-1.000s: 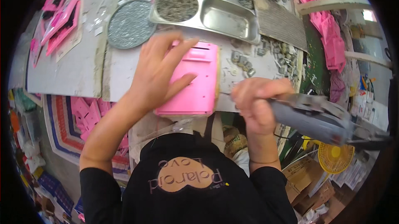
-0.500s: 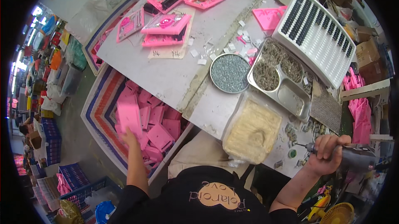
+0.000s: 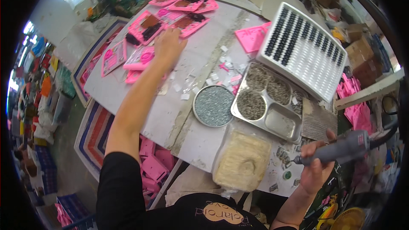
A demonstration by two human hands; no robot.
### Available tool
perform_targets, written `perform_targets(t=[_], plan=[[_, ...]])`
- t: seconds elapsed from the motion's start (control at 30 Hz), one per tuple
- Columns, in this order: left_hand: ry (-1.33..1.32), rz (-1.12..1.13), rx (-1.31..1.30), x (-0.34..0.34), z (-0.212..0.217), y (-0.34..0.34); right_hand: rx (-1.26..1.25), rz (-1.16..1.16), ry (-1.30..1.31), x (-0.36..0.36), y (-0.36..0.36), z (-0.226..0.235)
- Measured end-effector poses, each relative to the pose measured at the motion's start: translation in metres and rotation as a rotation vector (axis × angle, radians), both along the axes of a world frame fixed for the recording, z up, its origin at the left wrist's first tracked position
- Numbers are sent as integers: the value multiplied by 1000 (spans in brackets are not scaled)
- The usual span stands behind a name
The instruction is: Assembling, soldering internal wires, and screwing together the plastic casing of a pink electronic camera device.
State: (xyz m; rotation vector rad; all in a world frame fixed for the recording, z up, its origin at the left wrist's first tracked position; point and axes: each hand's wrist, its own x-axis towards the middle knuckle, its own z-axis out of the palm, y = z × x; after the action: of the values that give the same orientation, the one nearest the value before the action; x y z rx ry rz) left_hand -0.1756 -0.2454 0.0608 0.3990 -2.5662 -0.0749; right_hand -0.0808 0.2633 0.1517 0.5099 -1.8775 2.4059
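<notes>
Grey and corded, one power screwdriver (image 3: 336, 151) is clamped in the right hand (image 3: 316, 168), nearer the person and to the right of the steel tray (image 3: 281, 121); its thin bit is pointed at small metal parts (image 3: 282, 155). The left hand (image 3: 169, 47) is stretched over the pink pieces (image 3: 145, 27), well to the left of the steel tray; whether its fingers are closed on one cannot be told. On these flat pink frames brown and black parts are carried, and at least seven can be counted. Between them and one round dish (image 3: 194, 107), left of the steel tray, a strip of grey table (image 3: 204, 55) is dotted with white scraps. One white slotted tray (image 3: 298, 78) is set just beyond the steel tray. Nearer the person, one yellowish pad (image 3: 243, 157) is placed by the near table edge; past the left edge, pink housings (image 3: 154, 168) are heaped.
</notes>
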Motion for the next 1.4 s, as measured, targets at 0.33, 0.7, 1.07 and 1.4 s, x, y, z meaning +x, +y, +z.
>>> perform_targets(t=[0.33, 0.7, 1.07, 1.4], plan=[[3, -302, -119, -71, 28, 23, 329, -169, 511, 6, 32, -30], [-243, -1195, -93, 183, 91, 268, -454, 560, -806, 22, -61, -94], [-127, -1061, 340, 243, -34, 285, 849, 34, -185, 61, 18, -97], [-473, -1099, 332, 223, -20, 266, 1151, -10, 176, 32, 10, -110]])
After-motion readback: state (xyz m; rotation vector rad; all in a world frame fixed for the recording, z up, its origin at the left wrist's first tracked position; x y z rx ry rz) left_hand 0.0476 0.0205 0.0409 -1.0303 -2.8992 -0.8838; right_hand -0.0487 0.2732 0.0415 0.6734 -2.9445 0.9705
